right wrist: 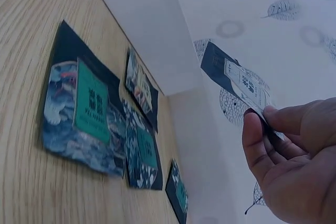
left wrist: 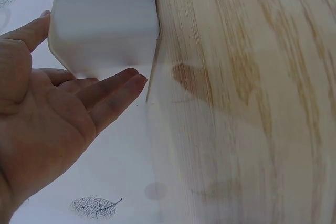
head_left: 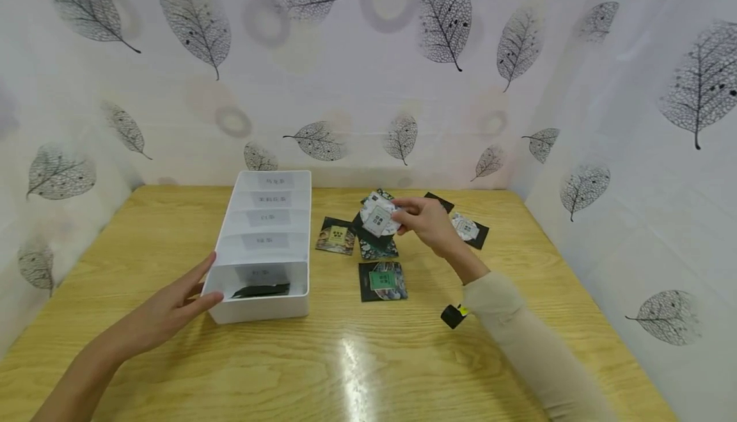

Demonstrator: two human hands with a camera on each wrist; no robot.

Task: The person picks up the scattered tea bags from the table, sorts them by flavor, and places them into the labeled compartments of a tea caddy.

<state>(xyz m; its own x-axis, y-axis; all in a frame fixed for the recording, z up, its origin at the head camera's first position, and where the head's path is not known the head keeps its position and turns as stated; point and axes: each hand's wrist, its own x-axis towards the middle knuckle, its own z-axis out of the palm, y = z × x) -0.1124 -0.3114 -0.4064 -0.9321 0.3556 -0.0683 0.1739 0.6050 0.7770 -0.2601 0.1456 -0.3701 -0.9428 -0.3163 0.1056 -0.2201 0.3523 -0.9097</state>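
Observation:
My right hand (head_left: 428,224) pinches a tea sachet (head_left: 377,218), white-patterned and black with a pale label, between thumb and fingers. It is raised above the table in the right wrist view. Under it lie dark sachets (head_left: 379,250), partly hidden. Nearer me is a sachet with a green label (head_left: 382,281), which reads green tea in the right wrist view. The left hand (head_left: 152,316) touches the near left corner of a long white divided box (head_left: 259,310), thumb at the rim and fingers extended along the outside. A dark sachet (head_left: 261,290) lies in the nearest compartment.
A sachet with a yellow label (head_left: 336,236) lies right of the box. Further right are a white-and-black sachet (head_left: 469,230) and a dark one (head_left: 439,201). A small black object (head_left: 451,316) with yellow sits by the right sleeve. Leaf-printed cloth (head_left: 345,89) borders the table.

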